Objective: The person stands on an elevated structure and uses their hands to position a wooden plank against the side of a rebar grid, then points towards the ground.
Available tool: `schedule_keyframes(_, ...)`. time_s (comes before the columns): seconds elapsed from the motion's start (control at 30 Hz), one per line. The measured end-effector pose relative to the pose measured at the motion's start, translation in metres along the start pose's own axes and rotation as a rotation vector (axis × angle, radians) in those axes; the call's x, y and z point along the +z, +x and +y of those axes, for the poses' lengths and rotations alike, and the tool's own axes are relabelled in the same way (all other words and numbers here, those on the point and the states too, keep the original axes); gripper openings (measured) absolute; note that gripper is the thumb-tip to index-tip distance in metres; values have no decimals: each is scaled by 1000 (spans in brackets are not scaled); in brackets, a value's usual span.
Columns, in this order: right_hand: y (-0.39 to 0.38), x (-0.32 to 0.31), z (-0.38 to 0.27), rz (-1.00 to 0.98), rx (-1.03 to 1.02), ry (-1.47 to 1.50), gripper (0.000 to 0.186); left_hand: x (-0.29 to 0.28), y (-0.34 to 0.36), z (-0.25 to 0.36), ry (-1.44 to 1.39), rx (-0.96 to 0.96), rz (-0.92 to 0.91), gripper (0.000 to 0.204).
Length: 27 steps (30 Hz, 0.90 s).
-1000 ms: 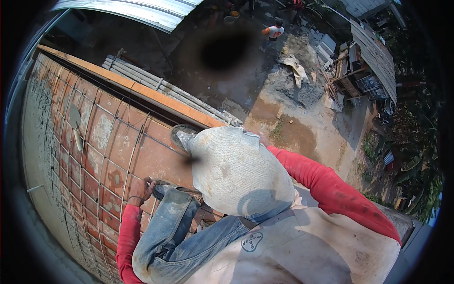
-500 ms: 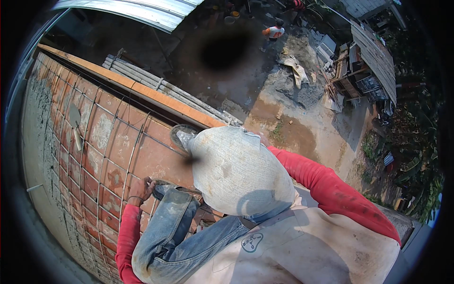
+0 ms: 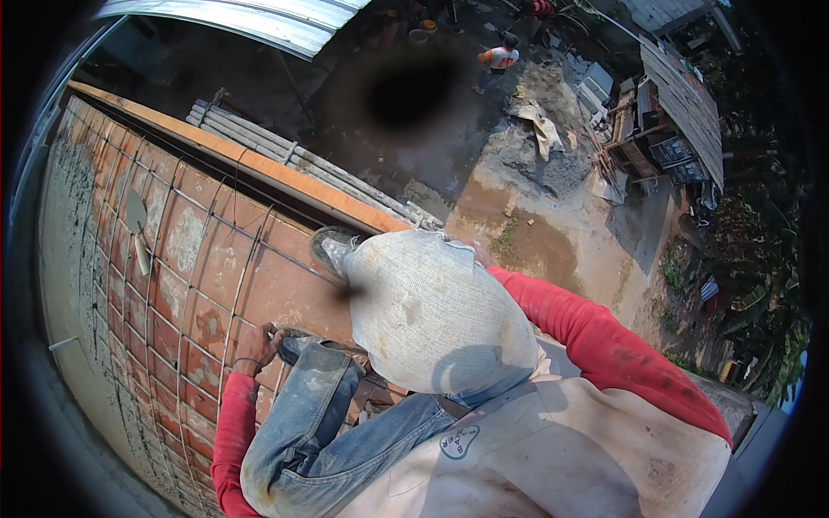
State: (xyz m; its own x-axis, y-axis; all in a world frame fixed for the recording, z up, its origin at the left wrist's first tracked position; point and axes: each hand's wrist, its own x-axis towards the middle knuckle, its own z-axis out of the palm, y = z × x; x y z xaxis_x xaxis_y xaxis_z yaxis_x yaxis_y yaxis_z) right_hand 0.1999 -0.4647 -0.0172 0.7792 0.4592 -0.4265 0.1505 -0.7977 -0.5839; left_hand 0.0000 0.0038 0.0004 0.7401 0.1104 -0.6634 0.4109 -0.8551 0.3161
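My left hand (image 3: 259, 345) is closed at the steel mesh (image 3: 177, 259) beside a shoe (image 3: 294, 345); what its fingers hold is unclear. My right hand (image 3: 481, 255) is mostly hidden behind a mound of pale grey, stained fabric (image 3: 440, 311), only part showing at its upper right edge. My bent legs in blue jeans (image 3: 306, 414) rest over the mesh, with a second shoe (image 3: 330, 250) farther forward. A trowel (image 3: 138, 216) with a pale handle lies on the mesh to the left, over reddish boards (image 3: 285, 285).
An orange timber edge (image 3: 259, 166) and long pale poles (image 3: 250, 129) border a drop to a yard. Below are a person (image 3: 503, 57), a sand heap (image 3: 540, 164) and a wooden shack (image 3: 656, 129). Corrugated sheeting (image 3: 259, 22) hangs upper left. Dark blurred spots obscure parts of the view.
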Motion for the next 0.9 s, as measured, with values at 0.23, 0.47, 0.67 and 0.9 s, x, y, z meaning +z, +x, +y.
schedule_keyframes(0.23,5,16,18,16,23,75,59,-2,0,5,3,-13,-16,37)
schedule_keyframes(0.47,0,1,-2,9,-12,-72,58,-5,-1,9,38,-17,-13,36)
schedule_keyframes(0.67,-1,0,-6,17,-20,-106,57,1,0,2,26,-6,5,35)
schedule_keyframes(0.9,9,31,37,96,-89,119,57,-1,1,3,38,-7,4,34)
